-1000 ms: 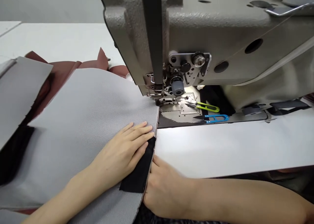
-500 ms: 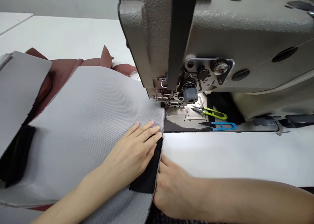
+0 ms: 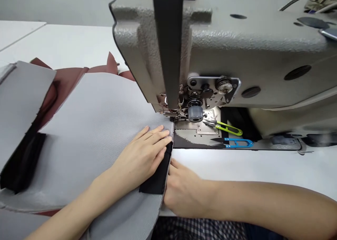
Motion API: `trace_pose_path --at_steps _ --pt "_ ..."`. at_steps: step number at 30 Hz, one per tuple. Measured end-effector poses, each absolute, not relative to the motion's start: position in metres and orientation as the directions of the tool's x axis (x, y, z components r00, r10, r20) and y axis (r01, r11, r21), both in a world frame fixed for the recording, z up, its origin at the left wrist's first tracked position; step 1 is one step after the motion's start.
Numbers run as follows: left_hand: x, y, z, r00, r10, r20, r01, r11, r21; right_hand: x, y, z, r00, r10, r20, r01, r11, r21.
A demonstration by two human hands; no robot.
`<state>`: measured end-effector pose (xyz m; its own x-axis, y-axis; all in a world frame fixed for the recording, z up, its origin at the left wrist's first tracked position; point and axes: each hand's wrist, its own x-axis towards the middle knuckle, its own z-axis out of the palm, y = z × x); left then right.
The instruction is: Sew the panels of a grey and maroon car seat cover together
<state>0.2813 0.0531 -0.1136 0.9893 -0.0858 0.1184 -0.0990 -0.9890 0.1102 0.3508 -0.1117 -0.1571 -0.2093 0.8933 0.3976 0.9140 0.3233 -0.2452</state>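
Grey backed fabric (image 3: 94, 110) lies under the head of the sewing machine (image 3: 223, 43), its right edge running to the presser foot area. My left hand (image 3: 143, 150) rests flat on the fabric close to that edge, fingers stretched out and partly over a black fabric strip (image 3: 155, 180). At the same edge, lower down, my right hand (image 3: 184, 191) has its fingers curled round the border of the grey fabric; its fingertips are hidden beneath. The needle itself is hard to make out behind the machine's parts.
Yellow-green thread snips (image 3: 228, 127) and blue thread snips (image 3: 238, 142) lie on the machine bed (image 3: 189, 141), right of the fabric. Dark red material (image 3: 71, 78) shows behind the grey piece. A folded black piece (image 3: 23, 166) sits at the left on the white table (image 3: 276, 166).
The view has shifted, so the machine sits further left and lower in the picture. Both hands and the black strip have moved slightly towards the machine with the fabric.
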Motion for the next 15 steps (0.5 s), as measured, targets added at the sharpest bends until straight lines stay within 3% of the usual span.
trace_pose_path --at_steps 8,15 --pt "0.296 0.058 -0.113 0.997 -0.020 0.070 -0.030 -0.991 0.133 0.369 -0.111 -0.149 -0.239 0.863 0.445 0.920 0.348 -0.180" --pt "0.306 0.058 -0.113 0.992 -0.039 0.123 -0.048 -0.997 0.065 0.372 -0.120 -0.142 -0.260 0.861 0.437 0.884 0.394 -0.251"
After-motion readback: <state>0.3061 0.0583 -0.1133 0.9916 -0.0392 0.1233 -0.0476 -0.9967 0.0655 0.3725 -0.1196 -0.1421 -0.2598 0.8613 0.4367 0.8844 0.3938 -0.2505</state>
